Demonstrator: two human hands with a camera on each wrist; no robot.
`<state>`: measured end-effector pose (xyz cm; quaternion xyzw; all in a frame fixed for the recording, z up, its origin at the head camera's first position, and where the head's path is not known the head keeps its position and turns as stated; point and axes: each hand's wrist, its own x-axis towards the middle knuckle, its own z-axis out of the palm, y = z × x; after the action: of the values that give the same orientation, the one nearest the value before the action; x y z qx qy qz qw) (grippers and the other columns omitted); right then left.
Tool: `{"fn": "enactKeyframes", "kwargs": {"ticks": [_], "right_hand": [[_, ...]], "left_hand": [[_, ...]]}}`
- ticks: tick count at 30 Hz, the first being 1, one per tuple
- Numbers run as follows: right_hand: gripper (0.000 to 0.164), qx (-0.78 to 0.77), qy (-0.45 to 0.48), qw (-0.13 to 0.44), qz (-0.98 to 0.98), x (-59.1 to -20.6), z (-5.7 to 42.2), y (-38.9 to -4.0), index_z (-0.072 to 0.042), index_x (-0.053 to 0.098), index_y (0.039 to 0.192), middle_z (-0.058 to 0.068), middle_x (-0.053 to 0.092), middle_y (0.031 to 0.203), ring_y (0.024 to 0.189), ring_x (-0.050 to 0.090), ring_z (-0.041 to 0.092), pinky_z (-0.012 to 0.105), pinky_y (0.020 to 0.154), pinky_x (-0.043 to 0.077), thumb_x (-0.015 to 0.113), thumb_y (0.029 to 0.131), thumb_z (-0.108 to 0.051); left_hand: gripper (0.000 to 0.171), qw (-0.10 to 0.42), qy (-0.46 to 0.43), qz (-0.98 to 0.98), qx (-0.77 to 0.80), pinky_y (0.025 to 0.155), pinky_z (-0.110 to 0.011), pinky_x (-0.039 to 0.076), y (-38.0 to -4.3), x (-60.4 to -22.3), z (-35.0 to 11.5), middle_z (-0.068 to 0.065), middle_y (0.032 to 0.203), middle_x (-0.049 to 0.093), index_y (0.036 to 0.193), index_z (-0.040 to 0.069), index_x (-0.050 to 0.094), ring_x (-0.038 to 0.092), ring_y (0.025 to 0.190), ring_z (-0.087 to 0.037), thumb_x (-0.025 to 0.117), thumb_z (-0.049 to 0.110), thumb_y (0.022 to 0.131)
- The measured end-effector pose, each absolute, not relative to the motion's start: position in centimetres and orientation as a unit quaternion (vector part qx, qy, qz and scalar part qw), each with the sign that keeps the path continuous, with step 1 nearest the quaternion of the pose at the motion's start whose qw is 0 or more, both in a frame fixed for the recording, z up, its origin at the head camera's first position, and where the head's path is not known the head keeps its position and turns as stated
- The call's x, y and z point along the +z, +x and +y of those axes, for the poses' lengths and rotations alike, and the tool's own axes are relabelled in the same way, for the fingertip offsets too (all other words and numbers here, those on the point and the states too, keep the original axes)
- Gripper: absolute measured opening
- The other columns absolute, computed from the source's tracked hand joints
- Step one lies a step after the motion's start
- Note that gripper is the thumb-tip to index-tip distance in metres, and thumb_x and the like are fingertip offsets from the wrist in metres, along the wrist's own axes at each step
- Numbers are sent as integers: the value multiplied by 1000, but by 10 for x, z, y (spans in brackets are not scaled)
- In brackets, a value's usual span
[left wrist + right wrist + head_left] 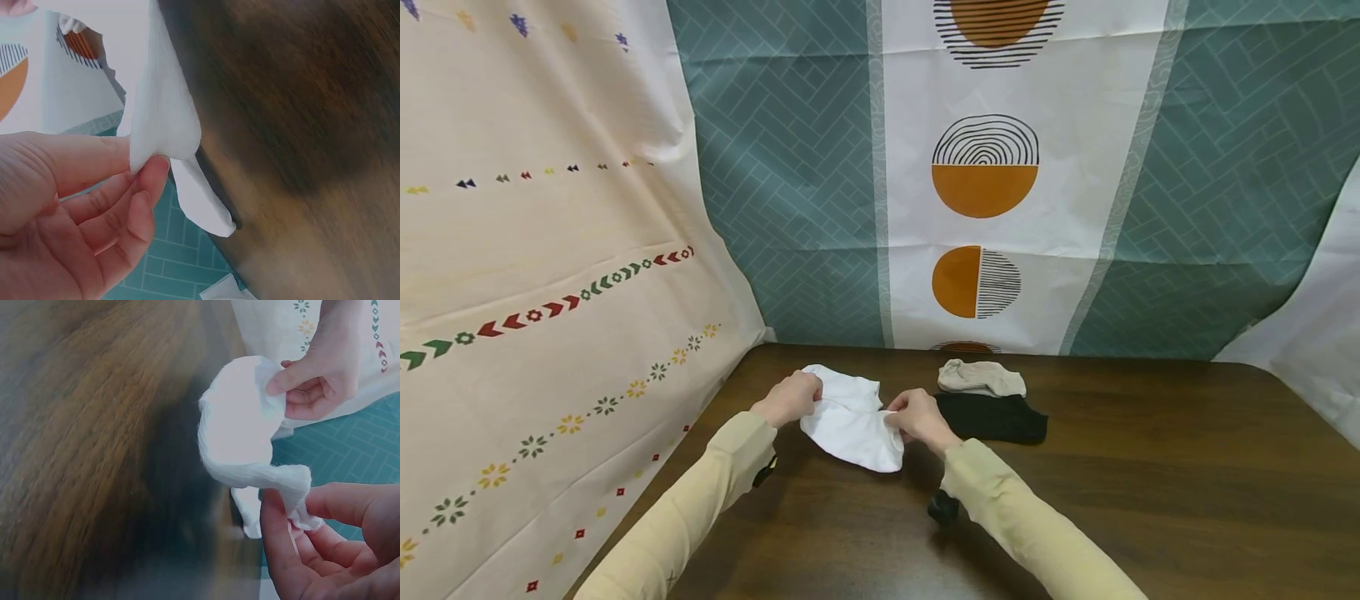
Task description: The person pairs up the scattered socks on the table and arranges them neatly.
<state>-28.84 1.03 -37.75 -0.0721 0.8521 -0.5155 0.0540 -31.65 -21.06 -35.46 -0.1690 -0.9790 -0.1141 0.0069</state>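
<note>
A white sock (pixel 853 437) is stretched between my two hands, slightly raised from the table. My left hand (pixel 792 398) pinches one end of it between thumb and fingers; the left wrist view shows the white fabric (pixel 164 112) caught at the fingertips. At the opposite end, my right hand (pixel 921 419) pinches the sock's edge, and in the right wrist view the fabric (pixel 240 425) sags between the hands. Just behind lies a second white sock (pixel 850 387) on the table, partly covered by the held one.
On the dark wooden table (pixel 1150 467), a black sock (pixel 992 418) lies to the right of my right hand, with beige socks (pixel 981 378) just behind it. A patterned curtain (pixel 790 183) hangs at the back, and a cream cloth (pixel 550 333) borders the left side.
</note>
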Motion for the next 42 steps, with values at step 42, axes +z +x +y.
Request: {"fn": "enactKeyframes", "kwargs": {"ticks": [42], "right_hand": [[8, -480, -71, 58, 873, -376, 51, -286, 3, 62, 82, 8, 54, 74, 62, 57, 19, 32, 51, 50, 66, 76, 2]], "left_hand": [[20, 25, -254, -957, -141, 47, -23, 29, -303, -351, -177, 2, 54, 42, 64, 1, 57, 34, 51, -13, 53, -19, 65]]}}
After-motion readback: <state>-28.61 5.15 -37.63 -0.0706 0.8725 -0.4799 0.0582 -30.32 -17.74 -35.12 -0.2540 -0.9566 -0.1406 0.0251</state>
